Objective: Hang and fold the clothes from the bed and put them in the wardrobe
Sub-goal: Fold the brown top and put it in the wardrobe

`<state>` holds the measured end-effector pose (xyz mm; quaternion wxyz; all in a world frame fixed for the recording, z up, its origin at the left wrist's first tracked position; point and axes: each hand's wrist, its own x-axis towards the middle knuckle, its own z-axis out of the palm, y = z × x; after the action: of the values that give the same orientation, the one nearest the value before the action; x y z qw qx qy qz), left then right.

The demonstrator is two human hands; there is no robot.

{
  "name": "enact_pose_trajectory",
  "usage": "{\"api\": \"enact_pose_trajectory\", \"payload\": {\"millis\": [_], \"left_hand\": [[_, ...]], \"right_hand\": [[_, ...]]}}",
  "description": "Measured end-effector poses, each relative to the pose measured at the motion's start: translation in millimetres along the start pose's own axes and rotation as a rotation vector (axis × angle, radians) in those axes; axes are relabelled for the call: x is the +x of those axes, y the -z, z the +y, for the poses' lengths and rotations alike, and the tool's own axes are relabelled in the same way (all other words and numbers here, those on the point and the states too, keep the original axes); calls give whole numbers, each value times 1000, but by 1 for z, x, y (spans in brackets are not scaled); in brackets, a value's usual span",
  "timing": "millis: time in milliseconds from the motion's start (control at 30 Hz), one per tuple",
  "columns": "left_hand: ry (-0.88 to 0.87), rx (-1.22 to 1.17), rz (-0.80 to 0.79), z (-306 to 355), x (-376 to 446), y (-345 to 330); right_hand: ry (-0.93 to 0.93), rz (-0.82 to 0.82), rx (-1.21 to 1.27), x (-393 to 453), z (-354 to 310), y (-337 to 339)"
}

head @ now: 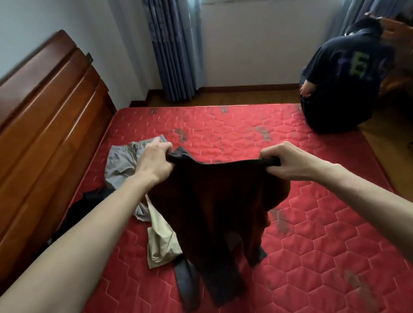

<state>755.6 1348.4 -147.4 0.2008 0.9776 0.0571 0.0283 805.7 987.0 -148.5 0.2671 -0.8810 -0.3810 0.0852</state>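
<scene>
I hold a dark brown garment point(217, 207) up in the middle of the frame, my left hand point(155, 162) and right hand point(288, 160) each gripping its top edge. Below it lie beige trousers point(160, 242) and grey clothes point(122, 161) on the red bed point(329, 258).

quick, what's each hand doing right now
Left hand: grips the dark garment by its top edge.
Right hand: grips the same edge.

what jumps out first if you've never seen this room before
The bright red quilted mattress fills the middle of the view. Above it, the left hand and right hand grip the top edge of a dark brown garment, held up and spread. Behind it, grey and cream clothes lie crumpled near the wooden headboard.
</scene>
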Motion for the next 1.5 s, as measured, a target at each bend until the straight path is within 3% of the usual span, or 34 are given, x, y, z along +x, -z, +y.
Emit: {"api": "enact_pose_trajectory", "payload": {"millis": [100, 233, 367, 633, 833, 933, 1033, 1133, 1300, 1500], "left_hand": [[35, -293, -35, -7, 5, 8], [45, -479, -126, 3, 3, 12], [39, -477, -206, 0, 6, 9], [64, -435, -292, 5, 2, 13], [156, -494, -399, 16, -7, 11], [117, -616, -472, 18, -6, 17], [53, -664, -417, 20, -2, 21], [48, -622, -448, 20, 6, 31], [50, -451, -657, 29, 15, 39], [35, -409, -654, 32, 20, 28]], "right_hand": [[-101, -8, 43, -1, 8, -4], [-172, -89, -11, 2, 16, -10], [-202, -234, -48, 7, 14, -5], [-166, -373, -131, 6, 14, 6], [-327, -89, 51, 8, 14, 18], [-384, -124, 235, 14, 9, 25], [-446, -154, 410, 15, 1, 34], [-415, -89, 410, 19, -7, 46], [-282, 141, 368, 39, -19, 62], [-243, 152, 278, 44, -19, 74]]}}
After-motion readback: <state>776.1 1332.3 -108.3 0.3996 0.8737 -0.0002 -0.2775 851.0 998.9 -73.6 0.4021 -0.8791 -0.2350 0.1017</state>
